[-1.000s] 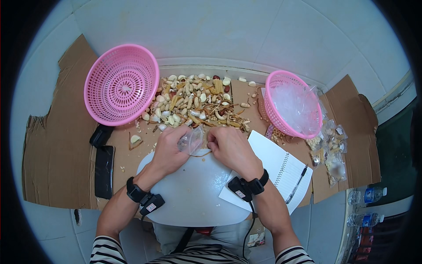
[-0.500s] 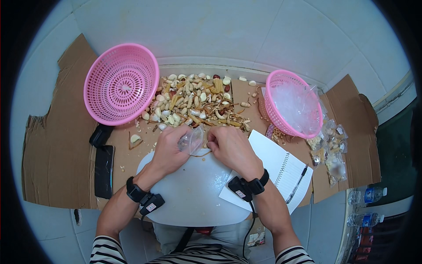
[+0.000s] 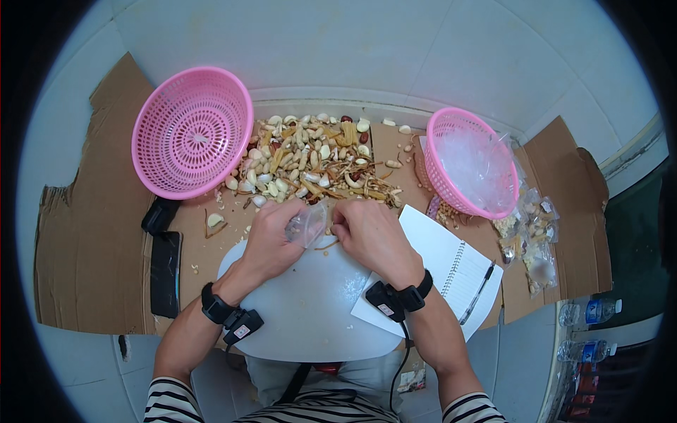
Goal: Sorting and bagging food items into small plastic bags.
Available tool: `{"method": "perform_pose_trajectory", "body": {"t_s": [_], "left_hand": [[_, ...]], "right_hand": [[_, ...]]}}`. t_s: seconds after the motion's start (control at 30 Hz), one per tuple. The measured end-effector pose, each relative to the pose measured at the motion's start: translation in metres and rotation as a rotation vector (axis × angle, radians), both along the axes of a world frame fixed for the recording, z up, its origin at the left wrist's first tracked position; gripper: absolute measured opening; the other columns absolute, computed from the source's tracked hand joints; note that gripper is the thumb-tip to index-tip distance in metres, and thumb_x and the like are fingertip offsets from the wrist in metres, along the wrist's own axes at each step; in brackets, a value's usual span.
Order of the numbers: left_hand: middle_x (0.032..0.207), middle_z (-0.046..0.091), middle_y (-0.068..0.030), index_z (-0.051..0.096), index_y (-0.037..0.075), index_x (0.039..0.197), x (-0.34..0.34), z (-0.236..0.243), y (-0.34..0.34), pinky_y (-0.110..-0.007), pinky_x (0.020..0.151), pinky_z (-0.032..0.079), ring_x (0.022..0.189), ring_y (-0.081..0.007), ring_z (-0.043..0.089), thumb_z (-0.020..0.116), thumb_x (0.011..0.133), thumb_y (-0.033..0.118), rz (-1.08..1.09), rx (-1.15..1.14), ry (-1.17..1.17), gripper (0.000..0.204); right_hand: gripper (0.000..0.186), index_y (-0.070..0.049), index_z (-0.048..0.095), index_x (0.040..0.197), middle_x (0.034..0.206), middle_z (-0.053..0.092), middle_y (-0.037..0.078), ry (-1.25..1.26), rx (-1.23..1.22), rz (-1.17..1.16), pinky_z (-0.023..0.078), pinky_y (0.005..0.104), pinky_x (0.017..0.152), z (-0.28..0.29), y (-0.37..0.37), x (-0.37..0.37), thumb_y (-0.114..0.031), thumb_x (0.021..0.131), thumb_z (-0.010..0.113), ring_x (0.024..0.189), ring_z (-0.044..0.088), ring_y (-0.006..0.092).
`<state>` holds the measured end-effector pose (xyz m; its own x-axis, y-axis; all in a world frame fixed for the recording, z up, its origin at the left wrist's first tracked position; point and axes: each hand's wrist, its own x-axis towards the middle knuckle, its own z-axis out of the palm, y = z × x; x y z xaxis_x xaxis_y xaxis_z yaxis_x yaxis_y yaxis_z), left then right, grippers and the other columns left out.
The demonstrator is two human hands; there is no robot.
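Note:
My left hand [image 3: 273, 236] is closed on a small clear plastic bag [image 3: 308, 227], its mouth spread out beside my fingers. A few pale bits show through the film. Close on the bag's right, my right hand [image 3: 372, 236] has its fingers curled inward in a pinch; whatever may be between the fingertips is hidden. Both hands are above the far edge of a white board [image 3: 303, 296]. Just beyond them lies a loose heap of peanuts, garlic cloves and thin brown roots [image 3: 303, 158].
Pink baskets stand at left [image 3: 236, 166] and right [image 3: 435, 166], the right one holding clear bags [image 3: 472, 169]. Filled packets [image 3: 539, 247] lie farther right. An open notebook [image 3: 451, 261] carries a pen [image 3: 479, 289]. A dark phone [image 3: 166, 275] rests at left on cardboard [image 3: 92, 233].
Both hands keep almost the same place and grip. The bag's film has shifted slightly, and the whole view has moved a little.

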<state>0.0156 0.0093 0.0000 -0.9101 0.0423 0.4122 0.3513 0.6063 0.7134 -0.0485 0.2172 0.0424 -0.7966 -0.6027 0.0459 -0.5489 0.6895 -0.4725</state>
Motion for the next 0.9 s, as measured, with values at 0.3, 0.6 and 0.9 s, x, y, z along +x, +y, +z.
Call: {"method": "perform_pose_trajectory", "body": {"t_s": [0.3, 0.6, 0.9], "left_hand": [[0.083, 0.071, -0.0101, 0.074, 0.005, 0.095, -0.0002, 0.0012, 0.0011, -0.04, 0.074, 0.046, 0.076, -0.0303, 0.062, 0.081, 0.09, 0.015, -0.005, -0.012, 0.003, 0.014], [0.083, 0.072, -0.0098, 0.075, 0.005, 0.095, -0.0001, 0.001, 0.0007, -0.04, 0.074, 0.047, 0.076, -0.0304, 0.062, 0.081, 0.09, 0.015, -0.005, -0.016, 0.002, 0.012], [0.083, 0.071, -0.0096, 0.075, 0.005, 0.096, -0.0001, 0.001, 0.0008, -0.04, 0.074, 0.047, 0.077, -0.0301, 0.062, 0.081, 0.09, 0.017, -0.004, -0.01, 0.006, 0.014]], "right_hand": [[0.011, 0.002, 0.077, 0.095, 0.086, 0.076, 0.022, 0.005, -0.017, 0.002, 0.059, 0.05, 0.08, 0.0035, 0.0, 0.0025, -0.007, 0.089, 0.074, 0.084, 0.075, 0.0415], [0.012, 0.002, 0.077, 0.096, 0.087, 0.077, 0.021, 0.006, 0.006, 0.003, 0.059, 0.0502, 0.08, 0.0026, 0.0, 0.0021, -0.008, 0.089, 0.074, 0.085, 0.075, 0.0417], [0.012, 0.001, 0.077, 0.096, 0.087, 0.077, 0.021, 0.004, 0.015, 0.007, 0.06, 0.0496, 0.08, 0.0015, 0.0001, 0.0012, -0.008, 0.089, 0.075, 0.084, 0.075, 0.0413]]}}
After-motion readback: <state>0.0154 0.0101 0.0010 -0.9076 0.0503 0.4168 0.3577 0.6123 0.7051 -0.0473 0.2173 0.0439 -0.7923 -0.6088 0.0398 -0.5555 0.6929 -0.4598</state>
